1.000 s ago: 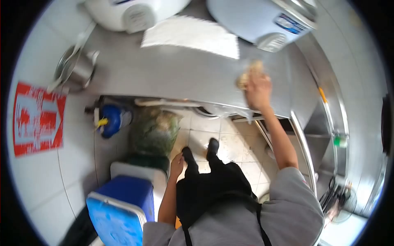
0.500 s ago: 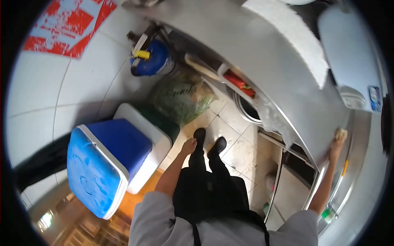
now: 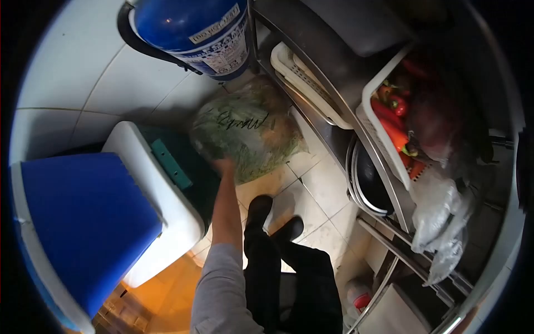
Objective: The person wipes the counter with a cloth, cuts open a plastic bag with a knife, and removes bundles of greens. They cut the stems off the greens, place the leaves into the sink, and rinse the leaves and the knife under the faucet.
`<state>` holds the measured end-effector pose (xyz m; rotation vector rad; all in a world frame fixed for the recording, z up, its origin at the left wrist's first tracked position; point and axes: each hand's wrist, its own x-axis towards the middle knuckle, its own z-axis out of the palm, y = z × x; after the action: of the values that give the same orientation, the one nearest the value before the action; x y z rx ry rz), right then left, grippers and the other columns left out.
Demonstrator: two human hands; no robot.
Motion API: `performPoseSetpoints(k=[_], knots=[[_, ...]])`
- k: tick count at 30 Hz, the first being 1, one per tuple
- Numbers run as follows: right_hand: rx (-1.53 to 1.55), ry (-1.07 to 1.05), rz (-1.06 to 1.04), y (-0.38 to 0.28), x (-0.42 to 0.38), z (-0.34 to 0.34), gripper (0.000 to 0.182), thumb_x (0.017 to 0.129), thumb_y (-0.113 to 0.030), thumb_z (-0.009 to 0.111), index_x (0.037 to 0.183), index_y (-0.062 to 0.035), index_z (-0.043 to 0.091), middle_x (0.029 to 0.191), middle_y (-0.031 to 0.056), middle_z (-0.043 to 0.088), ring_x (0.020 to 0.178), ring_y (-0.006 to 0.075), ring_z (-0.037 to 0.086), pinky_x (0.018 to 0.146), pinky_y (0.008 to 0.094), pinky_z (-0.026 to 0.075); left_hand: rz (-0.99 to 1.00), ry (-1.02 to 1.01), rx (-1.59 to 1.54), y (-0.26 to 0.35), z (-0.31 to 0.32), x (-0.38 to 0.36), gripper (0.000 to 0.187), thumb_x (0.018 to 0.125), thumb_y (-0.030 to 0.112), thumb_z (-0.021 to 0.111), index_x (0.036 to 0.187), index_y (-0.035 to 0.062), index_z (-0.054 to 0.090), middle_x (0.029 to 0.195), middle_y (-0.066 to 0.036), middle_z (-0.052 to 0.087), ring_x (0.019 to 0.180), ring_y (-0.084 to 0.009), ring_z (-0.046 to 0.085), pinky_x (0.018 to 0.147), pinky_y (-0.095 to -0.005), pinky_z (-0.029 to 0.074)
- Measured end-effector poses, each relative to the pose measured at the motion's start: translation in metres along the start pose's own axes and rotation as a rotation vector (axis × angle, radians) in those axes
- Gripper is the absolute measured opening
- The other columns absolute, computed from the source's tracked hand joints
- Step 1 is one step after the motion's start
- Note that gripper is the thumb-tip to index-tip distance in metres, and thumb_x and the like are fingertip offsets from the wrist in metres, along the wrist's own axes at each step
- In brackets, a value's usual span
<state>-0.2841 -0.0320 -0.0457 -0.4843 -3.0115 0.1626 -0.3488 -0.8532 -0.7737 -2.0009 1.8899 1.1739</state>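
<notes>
My left hand [image 3: 225,166] reaches down to the near left edge of a large clear plastic bag [image 3: 253,133] on the floor. Leafy greens fill the bag, and black handwriting marks its top. The hand overlaps the bag's edge in this view, its fingers blurred and partly hidden against it. Just left of the hand stands a dark green bin [image 3: 194,192] with a lighter green handle piece. My right hand is out of view.
A blue and white cooler [image 3: 94,222] stands at left, and a blue bucket [image 3: 194,33] hangs over the upper left. To the right, shelves hold a white basket [image 3: 384,133] of red peppers, round pans [image 3: 370,178] and crumpled plastic bags [image 3: 442,220]. My shoes stand on floor tiles [image 3: 320,183].
My view has dropped lower, below the steel counter. My left hand has moved forward to the bag of greens. My right hand, earlier on the counter with a light crumpled thing, has left view.
</notes>
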Motion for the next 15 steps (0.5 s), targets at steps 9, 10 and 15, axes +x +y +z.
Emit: performPoseSetpoints(k=[9, 10, 15], knots=[[-0.081, 0.001, -0.024, -0.058, 0.020, -0.002, 0.053, 0.092, -0.035, 0.028, 0.138, -0.0076, 0.025, 0.140, 0.0142, 0.027, 0.129, 0.0273, 0.024, 0.105, 0.0386, 0.019, 0.104, -0.235, -0.156, 0.015, 0.000, 0.004, 0.055, 0.085, 0.043, 0.054, 0.121, 0.0016, 0.050, 0.118, -0.018, 0.053, 0.105, -0.0297, 0.052, 0.086, -0.0400, 0.041], [-0.085, -0.004, -0.029, -0.063, 0.022, -0.003, 0.053, 0.092, -0.035, 0.028, 0.138, -0.0078, 0.025, 0.140, 0.0144, 0.027, 0.129, 0.0275, 0.025, 0.105, 0.0387, 0.019, 0.100, -0.241, -0.154, 0.015, 0.008, 0.004, 0.055, 0.085, 0.043, 0.054, 0.121, 0.0016, 0.050, 0.118, -0.018, 0.053, 0.105, -0.0297, 0.052, 0.086, -0.0400, 0.041], [-0.074, -0.021, -0.058, -0.075, 0.034, 0.004, 0.053, 0.092, -0.034, 0.029, 0.138, -0.0089, 0.025, 0.139, 0.0151, 0.029, 0.128, 0.0285, 0.027, 0.104, 0.0394, 0.021, 0.219, -0.148, -0.414, 0.035, -0.022, -0.070, 0.049, 0.089, 0.039, 0.049, 0.057, 0.0031, 0.042, 0.047, -0.004, 0.032, 0.043, -0.0180, 0.033, 0.047, -0.0374, 0.028]])
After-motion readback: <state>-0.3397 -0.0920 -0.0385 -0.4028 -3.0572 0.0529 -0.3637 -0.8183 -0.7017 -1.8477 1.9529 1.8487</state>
